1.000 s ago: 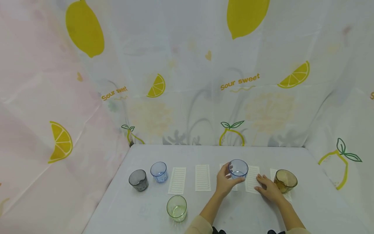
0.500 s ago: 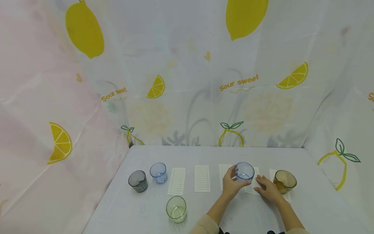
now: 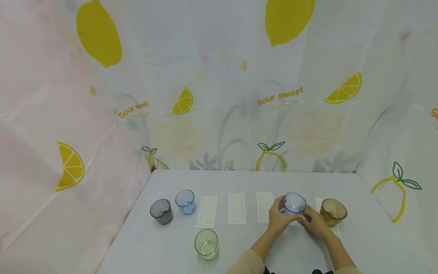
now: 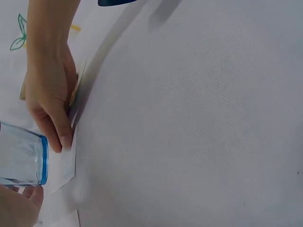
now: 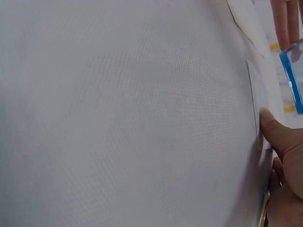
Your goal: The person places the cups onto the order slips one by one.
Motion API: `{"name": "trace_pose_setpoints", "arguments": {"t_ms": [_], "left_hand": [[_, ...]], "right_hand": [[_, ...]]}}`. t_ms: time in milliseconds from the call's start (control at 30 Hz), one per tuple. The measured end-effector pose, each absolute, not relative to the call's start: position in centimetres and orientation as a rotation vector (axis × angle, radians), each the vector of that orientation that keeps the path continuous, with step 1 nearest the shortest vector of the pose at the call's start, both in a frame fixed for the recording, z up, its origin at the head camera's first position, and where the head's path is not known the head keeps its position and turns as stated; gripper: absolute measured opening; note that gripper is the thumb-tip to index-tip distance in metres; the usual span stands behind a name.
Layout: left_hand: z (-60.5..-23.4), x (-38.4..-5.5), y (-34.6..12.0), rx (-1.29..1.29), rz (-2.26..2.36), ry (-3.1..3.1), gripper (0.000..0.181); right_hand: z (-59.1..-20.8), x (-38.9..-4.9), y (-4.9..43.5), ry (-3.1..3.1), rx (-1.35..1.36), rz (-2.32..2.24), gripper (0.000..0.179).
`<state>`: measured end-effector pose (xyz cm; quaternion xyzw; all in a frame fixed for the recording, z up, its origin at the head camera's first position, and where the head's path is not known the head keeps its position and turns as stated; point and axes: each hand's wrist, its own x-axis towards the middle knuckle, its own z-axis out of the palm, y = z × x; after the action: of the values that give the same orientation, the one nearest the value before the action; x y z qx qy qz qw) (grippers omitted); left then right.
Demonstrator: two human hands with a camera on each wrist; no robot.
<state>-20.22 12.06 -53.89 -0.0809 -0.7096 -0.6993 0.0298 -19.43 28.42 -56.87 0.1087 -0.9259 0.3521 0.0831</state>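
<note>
Blue glass (image 3: pixel 294 203), left hand (image 3: pixel 278 218) fingers curled round it, right hand (image 3: pixel 316 222) fingers extended, touching paper slip (image 4: pixel 66 167).

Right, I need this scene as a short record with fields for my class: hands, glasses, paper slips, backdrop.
Left hand: holds a blue glass, raised off the table
Right hand: touches a paper slip
Other glasses: grey glass, second blue glass, green glass, amber glass
Beside right hand: amber glass
Slips in row: five, some partly covered
Backdrop: lemon-print sheet
</note>
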Motion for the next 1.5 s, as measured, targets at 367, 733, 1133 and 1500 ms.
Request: {"name": "trace_pose_setpoints", "arguments": {"t_ms": [367,733,1133,1500], "left_hand": [[-54.8,-20.3,13.2,-0.265,-2.086,-2.211,0.067],[-54.6,-21.1,13.5,-0.234,-2.03,-2.301,0.065],[-54.8,-21.5,13.3,-0.204,-2.018,-2.381,0.068],[-54.6,-21.6,12.6,-0.345,-1.809,-2.688,0.075]], "right_hand": [[-56.9,-19.3,28.3,-2.72,0.307,1.077,0.041],[-56.8,-19.1,28.3,-2.711,0.33,1.063,0.041],[-56.3,-19.0,28.3,-2.757,0.345,1.11,0.047],[-56.4,-19.0,28.4,-2.763,0.343,1.111,0.053]]}}
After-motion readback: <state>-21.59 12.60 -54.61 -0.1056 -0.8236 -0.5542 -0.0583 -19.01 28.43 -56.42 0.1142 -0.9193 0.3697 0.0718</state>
